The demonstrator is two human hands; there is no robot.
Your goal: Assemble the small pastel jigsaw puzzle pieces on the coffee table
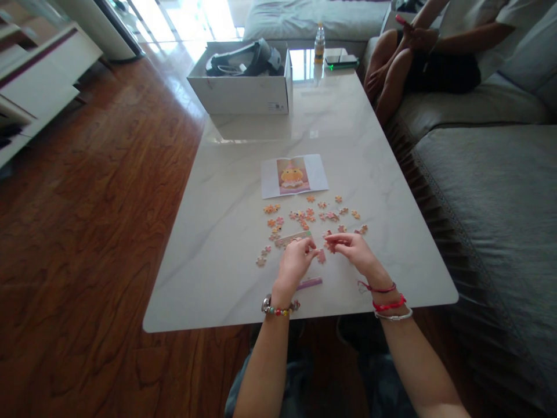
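Note:
My left hand (298, 260) is closed, thumb against forefinger, just below a joined strip of jigsaw pieces (292, 238). Whatever lies between those fingertips is too small to make out. A pink jigsaw piece (321, 256) lies right beside the left thumb. To the right, my right hand (355, 251) has its thumb and fingers drawn together on a reddish puzzle piece (331, 248). Several loose orange and pink pieces (304, 216) are scattered beyond both hands. A purple-pink strip (310, 283) rests near my left wrist, partly covered by it.
A creased paper with a printed cartoon picture (292, 176) lies past the pieces on the white table (226, 232). At the far end stand a grey-white box (243, 96) holding a headset, a bottle (319, 43) and a phone (342, 61). Another person sits on the sofa (491, 174).

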